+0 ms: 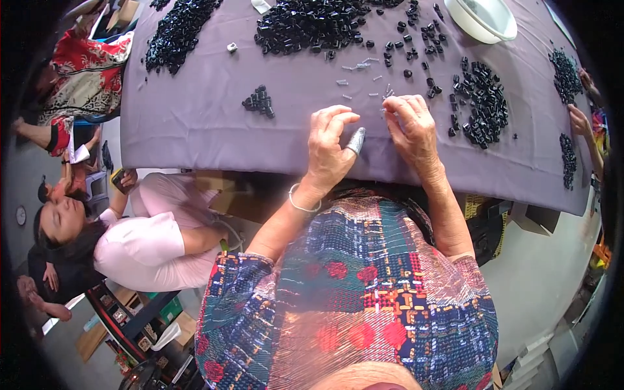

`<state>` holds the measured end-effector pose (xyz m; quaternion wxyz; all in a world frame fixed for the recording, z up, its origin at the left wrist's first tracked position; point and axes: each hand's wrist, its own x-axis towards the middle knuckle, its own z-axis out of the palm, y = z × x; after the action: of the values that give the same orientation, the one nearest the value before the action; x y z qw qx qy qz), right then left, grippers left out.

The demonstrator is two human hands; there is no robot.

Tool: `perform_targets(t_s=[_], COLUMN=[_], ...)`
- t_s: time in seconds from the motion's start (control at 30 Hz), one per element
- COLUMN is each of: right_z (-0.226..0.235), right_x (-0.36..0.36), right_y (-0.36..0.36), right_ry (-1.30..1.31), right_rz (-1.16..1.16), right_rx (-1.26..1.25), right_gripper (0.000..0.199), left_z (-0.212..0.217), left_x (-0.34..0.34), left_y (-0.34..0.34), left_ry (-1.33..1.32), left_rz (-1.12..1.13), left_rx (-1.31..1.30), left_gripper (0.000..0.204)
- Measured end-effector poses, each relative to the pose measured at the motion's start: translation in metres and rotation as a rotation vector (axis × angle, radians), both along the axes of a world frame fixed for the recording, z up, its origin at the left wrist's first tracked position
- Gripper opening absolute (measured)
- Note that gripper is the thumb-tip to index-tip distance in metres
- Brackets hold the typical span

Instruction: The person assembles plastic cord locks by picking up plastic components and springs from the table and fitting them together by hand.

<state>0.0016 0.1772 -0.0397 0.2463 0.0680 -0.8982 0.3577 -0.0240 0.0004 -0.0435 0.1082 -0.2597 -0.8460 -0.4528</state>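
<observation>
Purple cloth covers the whole table [195,117] in front of you, stretching from edge to edge and hanging over the near side. On it, the largest things are the heaps of small black plastic parts: one big pile [305,26] at the far middle, a long drift [175,32] at the far left, and a loose cluster [484,104] to your right. A white bowl [487,18] sits at the far right corner. To your left, a person in a pale pink top [149,244] sits low beside the table; at the right edge another person's hand [578,120] rests near more black pieces.

Your left hand [328,149] rests on the cloth near the table's edge, fingers curled loosely inward, thumb wrapped in a grey finger cot [355,140]; I cannot tell whether it holds anything. Your right hand [413,127] is just beside it, fingertips drawn together at the cloth as if nipping something small, though the piece itself is hidden.

A little stack of black parts [260,102] lies to the left of your hands. Tiny grey metal pins [364,81] are scattered just beyond your fingertips.
</observation>
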Motion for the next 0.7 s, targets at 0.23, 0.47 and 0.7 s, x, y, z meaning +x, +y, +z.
perform_targets(t_s=[0.23,0.47,0.7], right_z=[-0.001,0.013,0.008], right_x=[0.006,0.006,0.006], right_y=[-0.008,-0.012,-0.014], right_ry=[-0.119,-0.310,-0.320], right_rz=[0.053,0.077,0.113], right_rx=[-0.207,-0.494,-0.584], right_gripper=[0.037,0.038,0.036], left_z=[0.008,0.003,0.001], left_x=[-0.012,-0.020,-0.021], left_y=[-0.006,0.005,0.001], left_ry=[-0.021,-0.020,-0.099], left_rz=[-0.038,-0.188,-0.232], left_rx=[0.020,0.096,0.120], left_gripper=[0.035,0.024,0.022])
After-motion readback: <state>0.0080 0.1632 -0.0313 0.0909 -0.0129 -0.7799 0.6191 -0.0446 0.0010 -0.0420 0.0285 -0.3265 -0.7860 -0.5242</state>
